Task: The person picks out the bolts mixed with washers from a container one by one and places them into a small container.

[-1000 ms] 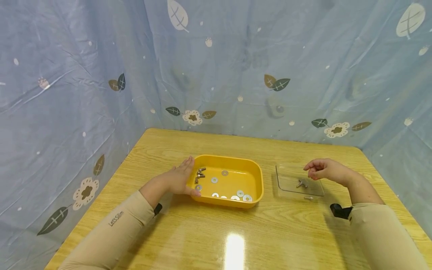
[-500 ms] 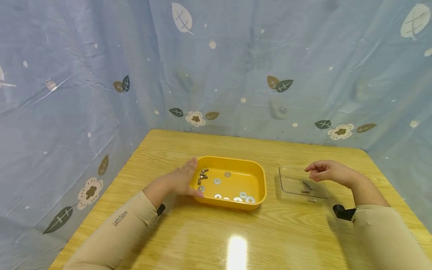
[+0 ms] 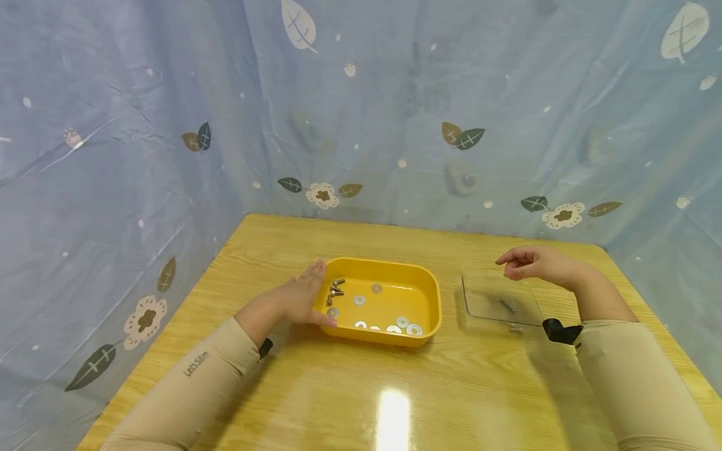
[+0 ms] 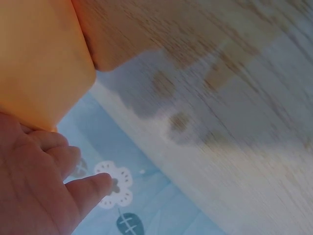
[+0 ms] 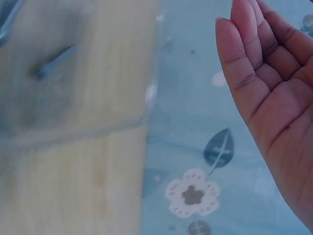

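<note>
My left hand (image 3: 296, 300) lies against the left end of a yellow plastic tray (image 3: 389, 342), fingers fairly straight along its outside and thumb at the front-left rim. In the left wrist view, fingers (image 4: 63, 156) touch the tray's outer wall (image 4: 44, 58). Inside the tray are several small screws (image 3: 335, 292) at the left and several flat washers (image 3: 359, 300). Above a clear plastic box (image 3: 474, 316) hovers my right hand (image 3: 538, 264), fingers loosely bent, nothing visible in its grasp. Beneath it, a metal screw (image 3: 507, 305) shows in the box; the right wrist view blurs one screw (image 5: 56, 61).
Both containers stand on a wood-grain table (image 3: 316, 394), tray to the left of box. A pale blue leaf-and-flower curtain (image 3: 383, 125) surrounds the table at the back and sides. Black wrist mounts (image 3: 561, 332) hang below both wrists.
My right hand has risen and moved back slightly to the left over the clear box. The screws beneath it appear shifted. The left hand and tray stay in place.
</note>
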A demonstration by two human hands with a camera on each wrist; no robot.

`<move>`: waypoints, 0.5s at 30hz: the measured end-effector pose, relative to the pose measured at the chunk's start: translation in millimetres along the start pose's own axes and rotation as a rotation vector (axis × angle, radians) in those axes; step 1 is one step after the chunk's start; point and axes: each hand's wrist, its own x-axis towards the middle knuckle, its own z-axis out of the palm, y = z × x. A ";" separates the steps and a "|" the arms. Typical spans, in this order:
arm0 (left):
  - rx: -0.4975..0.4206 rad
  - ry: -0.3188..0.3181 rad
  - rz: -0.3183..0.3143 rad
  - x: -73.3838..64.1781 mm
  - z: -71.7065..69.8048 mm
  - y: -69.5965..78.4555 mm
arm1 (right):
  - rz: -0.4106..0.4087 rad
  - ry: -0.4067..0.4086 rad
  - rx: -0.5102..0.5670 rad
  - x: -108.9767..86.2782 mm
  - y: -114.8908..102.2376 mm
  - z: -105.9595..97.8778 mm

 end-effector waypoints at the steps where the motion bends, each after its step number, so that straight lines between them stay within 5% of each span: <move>1: 0.003 0.002 0.000 0.4 0.2 -0.8 | -0.007 0.001 -0.003 2.6 -4.9 -1.1; 15: -0.005 0.008 0.022 3.5 1.4 -3.8 | -0.073 -0.017 -0.047 34.1 -57.6 -6.5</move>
